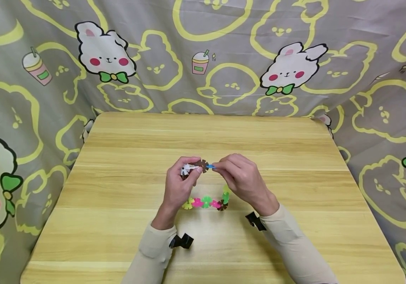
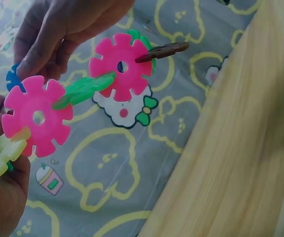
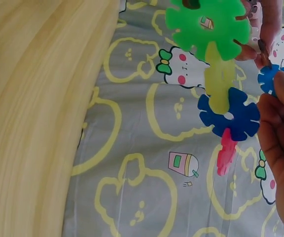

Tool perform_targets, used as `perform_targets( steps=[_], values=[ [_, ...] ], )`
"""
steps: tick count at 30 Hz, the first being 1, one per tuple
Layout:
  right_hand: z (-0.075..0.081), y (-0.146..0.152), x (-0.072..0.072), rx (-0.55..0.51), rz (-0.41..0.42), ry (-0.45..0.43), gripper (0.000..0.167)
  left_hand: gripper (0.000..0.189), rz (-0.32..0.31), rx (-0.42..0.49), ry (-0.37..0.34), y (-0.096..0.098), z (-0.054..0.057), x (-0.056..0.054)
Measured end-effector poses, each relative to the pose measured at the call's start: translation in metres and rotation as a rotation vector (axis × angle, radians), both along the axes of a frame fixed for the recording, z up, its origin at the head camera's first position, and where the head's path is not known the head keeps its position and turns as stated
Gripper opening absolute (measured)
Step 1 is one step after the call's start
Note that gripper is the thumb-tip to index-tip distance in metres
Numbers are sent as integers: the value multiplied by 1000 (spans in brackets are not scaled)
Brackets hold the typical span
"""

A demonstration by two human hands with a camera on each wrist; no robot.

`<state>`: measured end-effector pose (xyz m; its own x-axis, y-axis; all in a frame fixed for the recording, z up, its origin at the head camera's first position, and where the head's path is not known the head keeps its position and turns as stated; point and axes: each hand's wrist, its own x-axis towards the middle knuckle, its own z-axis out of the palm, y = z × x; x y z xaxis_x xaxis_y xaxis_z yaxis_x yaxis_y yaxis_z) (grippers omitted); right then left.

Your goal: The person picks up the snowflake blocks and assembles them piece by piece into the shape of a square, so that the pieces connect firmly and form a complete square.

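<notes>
My left hand [image 1: 179,185] grips a white notched plastic disc [image 1: 185,169] and a brown notched disc [image 1: 203,164] over the middle of the table. From the right, my right hand [image 1: 243,176] pinches a blue notched disc [image 1: 211,166] between thumb and fingers, its edge right at the brown one. A linked chain of flower-shaped discs hangs below the hands. In it are a pink disc [image 2: 37,116], a green disc [image 1: 207,202] and a yellow disc [image 1: 188,203]. The right wrist view shows a dark blue disc [image 3: 229,115] in the chain. My palms and fingers hide some of the pieces.
A light wood-grain table [image 1: 125,134] with rounded corners lies beneath the hands. Grey cartoon-print curtain [image 1: 160,59] surrounds its back and sides. Each sleeved wrist carries a black mount, one at the left wrist [image 1: 181,241] and one at the right wrist [image 1: 256,221].
</notes>
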<state>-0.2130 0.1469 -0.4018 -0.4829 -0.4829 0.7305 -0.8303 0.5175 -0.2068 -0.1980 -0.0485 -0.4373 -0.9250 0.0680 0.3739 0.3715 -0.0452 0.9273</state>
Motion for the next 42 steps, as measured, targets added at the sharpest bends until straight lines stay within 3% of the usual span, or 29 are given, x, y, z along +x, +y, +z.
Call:
perform_targets(
  steps=[13, 19, 26, 30, 42],
  values=[
    [-8, -5, -2, -126, 6, 79, 4, 19, -9, 20, -26, 6, 1, 1],
    [-8, -5, -2, -121, 3, 80, 11, 19, -14, 35, -11, 5, 0, 1],
    [-8, -4, -2, -105, 12, 64, 3, 20, -14, 29, -1, 4, 1, 2],
    [-8, -4, -2, -100, 16, 56, 8, 21, -15, 27, -7, 3, 0, 2],
    [-7, 3, -5, -113, 15, 20, 14, 21, 26, 17, 10, -4, -2, 0]
  ],
)
